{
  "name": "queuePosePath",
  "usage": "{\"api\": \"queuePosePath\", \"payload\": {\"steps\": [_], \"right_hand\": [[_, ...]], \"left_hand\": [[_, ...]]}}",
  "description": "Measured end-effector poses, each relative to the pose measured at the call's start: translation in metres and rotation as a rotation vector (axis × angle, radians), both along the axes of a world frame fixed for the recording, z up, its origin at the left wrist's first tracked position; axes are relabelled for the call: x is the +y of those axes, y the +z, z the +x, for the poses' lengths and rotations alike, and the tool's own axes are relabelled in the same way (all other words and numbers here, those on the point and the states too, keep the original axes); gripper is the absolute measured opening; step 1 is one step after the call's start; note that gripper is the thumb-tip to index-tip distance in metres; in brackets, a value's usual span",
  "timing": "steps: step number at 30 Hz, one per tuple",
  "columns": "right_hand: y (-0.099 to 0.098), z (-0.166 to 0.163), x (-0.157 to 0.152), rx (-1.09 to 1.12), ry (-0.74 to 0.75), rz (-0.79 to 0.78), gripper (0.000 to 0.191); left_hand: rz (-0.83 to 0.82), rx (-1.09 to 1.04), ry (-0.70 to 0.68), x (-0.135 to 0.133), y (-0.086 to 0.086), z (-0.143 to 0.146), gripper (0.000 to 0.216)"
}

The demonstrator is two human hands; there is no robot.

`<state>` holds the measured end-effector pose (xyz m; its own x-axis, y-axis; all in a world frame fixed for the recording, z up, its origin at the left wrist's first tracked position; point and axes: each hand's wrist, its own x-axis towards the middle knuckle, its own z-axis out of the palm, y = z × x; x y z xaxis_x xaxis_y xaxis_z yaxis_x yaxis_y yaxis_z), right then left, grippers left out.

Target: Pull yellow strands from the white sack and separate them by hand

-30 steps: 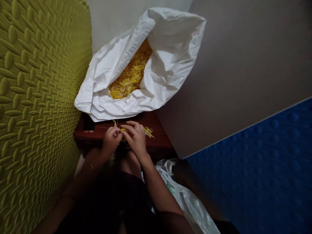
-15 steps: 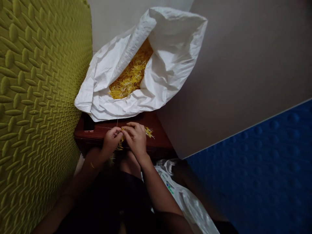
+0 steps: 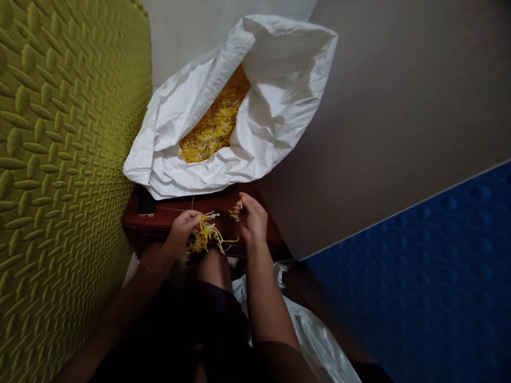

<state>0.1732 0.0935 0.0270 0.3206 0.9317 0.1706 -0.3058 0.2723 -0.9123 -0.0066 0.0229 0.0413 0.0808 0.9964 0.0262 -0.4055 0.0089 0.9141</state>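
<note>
My left hand (image 3: 181, 230) is closed on a bunch of yellow petals (image 3: 205, 236) strung on a thin thread, hanging just right of its fingers. My right hand (image 3: 251, 218) sits a little to the right, fingers curled and pinching a few loose yellow petals (image 3: 235, 213) at its fingertips. Both hands hover over a low dark red wooden stool (image 3: 159, 221). Behind the stool a large white sack (image 3: 271, 101) stands open, filled with yellow petals (image 3: 213, 125).
A green textured foam mat (image 3: 59, 159) rises on the left and a blue foam mat (image 3: 423, 282) lies at the right. A white plastic bag (image 3: 315, 340) rests by my legs. A dark phone (image 3: 144, 205) lies on the stool's left end.
My hands were together over the petals. Now my right hand has moved right and apart with a few petals, and the strung bunch hangs from my left hand.
</note>
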Motion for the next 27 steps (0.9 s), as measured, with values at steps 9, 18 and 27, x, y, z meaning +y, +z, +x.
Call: {"api": "queuePosePath", "payload": {"steps": [9,18,27], "right_hand": [[-0.062,0.053,0.041,-1.122,-0.417,-0.335,0.048],[0.007,-0.024,-0.041,-1.048,-0.198,0.516,0.018],[0.014,-0.060,-0.057,-1.129,-0.008,0.527,0.019]], "left_hand": [[-0.117,-0.021,0.110,0.007,0.002,-0.001,0.017],[-0.158,0.003,0.172,0.014,0.006,-0.008,0.023],[-0.055,0.019,0.175,0.011,-0.003,-0.003,0.025]]}}
